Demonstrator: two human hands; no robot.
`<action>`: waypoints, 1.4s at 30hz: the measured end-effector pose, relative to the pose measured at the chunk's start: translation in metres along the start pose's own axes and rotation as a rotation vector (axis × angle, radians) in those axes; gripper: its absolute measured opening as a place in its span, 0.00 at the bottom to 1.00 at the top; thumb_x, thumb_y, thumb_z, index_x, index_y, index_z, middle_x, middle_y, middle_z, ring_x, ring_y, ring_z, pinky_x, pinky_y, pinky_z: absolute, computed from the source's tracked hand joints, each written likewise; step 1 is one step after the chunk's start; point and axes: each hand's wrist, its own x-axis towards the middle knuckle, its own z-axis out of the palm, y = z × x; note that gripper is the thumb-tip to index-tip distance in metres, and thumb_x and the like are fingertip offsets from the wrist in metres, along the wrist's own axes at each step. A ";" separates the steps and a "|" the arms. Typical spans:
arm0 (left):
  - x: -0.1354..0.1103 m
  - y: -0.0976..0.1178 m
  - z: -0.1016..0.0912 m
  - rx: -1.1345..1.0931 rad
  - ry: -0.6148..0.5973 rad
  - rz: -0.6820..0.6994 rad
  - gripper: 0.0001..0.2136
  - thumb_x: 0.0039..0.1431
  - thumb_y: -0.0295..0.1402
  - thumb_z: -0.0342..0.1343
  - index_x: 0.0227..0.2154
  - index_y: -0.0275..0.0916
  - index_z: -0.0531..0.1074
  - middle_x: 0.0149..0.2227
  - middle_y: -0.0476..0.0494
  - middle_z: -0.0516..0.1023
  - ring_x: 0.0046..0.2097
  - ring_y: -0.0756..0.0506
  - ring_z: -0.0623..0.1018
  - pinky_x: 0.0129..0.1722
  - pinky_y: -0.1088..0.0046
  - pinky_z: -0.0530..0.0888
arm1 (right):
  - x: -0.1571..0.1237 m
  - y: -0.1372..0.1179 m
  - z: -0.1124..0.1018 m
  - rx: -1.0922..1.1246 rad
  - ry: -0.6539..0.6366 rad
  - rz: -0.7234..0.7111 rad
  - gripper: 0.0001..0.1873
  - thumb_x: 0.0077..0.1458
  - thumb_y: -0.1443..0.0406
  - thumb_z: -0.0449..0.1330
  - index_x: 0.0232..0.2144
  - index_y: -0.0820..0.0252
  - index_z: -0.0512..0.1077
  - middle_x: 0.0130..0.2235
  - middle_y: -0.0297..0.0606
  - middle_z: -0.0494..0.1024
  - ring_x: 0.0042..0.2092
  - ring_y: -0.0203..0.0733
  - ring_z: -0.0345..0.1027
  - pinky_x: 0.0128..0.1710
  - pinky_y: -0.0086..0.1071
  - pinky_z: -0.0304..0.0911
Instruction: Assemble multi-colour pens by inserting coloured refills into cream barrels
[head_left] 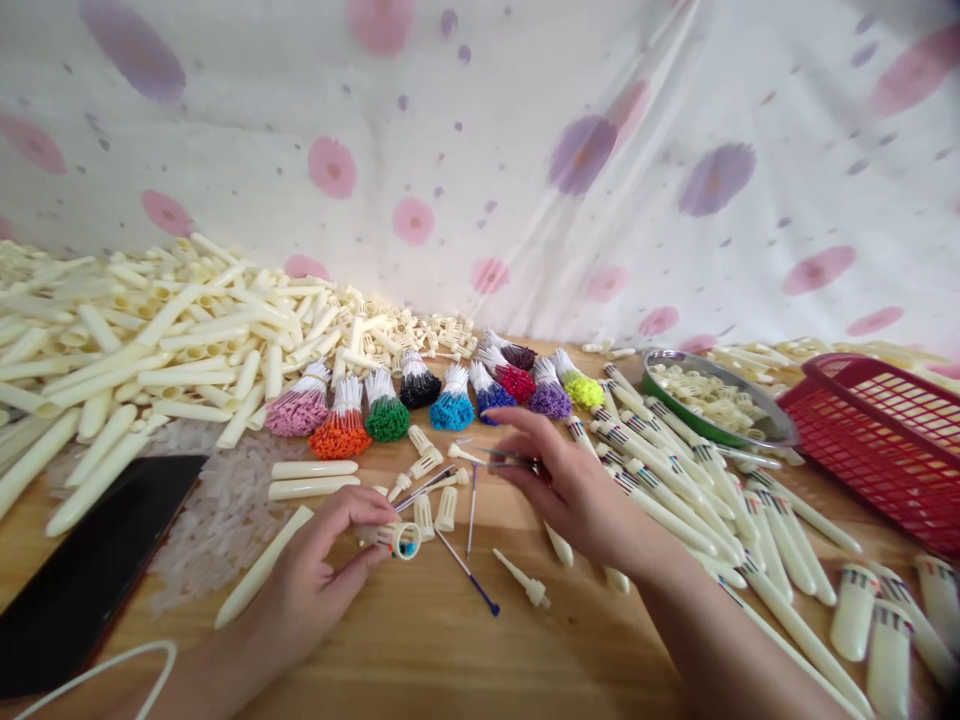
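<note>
My left hand (pixel 330 550) pinches a short cream slotted pen sleeve (pixel 407 541), its open end facing me with light-blue and other coloured bits inside. To its right, my right hand (pixel 559 480) is raised over the table, closed on what look like dark metal tweezers (pixel 514 461), slightly blurred. Beneath and between the hands lie loose slotted sleeves (pixel 445 509), several thin pen refills and a refill with a dark-blue tip (pixel 478 588). A cream pointed piece (pixel 523 578) lies closer to me. Behind them stand bundles of coloured refills, among them orange (pixel 340 430), green (pixel 387 418) and light blue (pixel 452 408).
Cream pen barrels (pixel 187 350) are heaped at the left, behind a black phone-like slab (pixel 97 560) and clear small pieces (pixel 202 520). Multicolour pens (pixel 675 480) spread across the right. Beyond them are a green-sided metal bowl (pixel 697 432) and a red basket (pixel 885 440). Patterned cloth hangs behind.
</note>
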 end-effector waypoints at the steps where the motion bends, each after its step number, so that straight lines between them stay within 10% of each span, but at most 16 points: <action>1: 0.000 0.000 0.000 0.001 -0.004 -0.016 0.08 0.54 0.24 0.53 0.35 0.43 0.70 0.36 0.46 0.76 0.42 0.45 0.76 0.42 0.69 0.73 | -0.002 -0.006 -0.002 -0.026 -0.016 -0.087 0.14 0.62 0.65 0.49 0.50 0.60 0.61 0.36 0.39 0.76 0.36 0.37 0.69 0.35 0.29 0.61; 10: -0.003 -0.001 0.001 -0.007 -0.022 -0.100 0.08 0.54 0.27 0.54 0.36 0.44 0.72 0.37 0.45 0.76 0.44 0.43 0.76 0.39 0.70 0.75 | -0.004 -0.028 0.008 -0.281 -0.029 -0.360 0.13 0.63 0.66 0.48 0.37 0.61 0.73 0.28 0.36 0.75 0.27 0.36 0.64 0.26 0.30 0.54; 42: -0.001 0.004 -0.003 0.093 -0.179 0.027 0.16 0.57 0.30 0.53 0.49 0.50 0.71 0.44 0.49 0.80 0.45 0.46 0.79 0.47 0.72 0.74 | -0.006 -0.030 0.016 -0.265 0.038 -0.421 0.12 0.61 0.70 0.50 0.33 0.66 0.73 0.24 0.35 0.72 0.24 0.34 0.58 0.23 0.30 0.50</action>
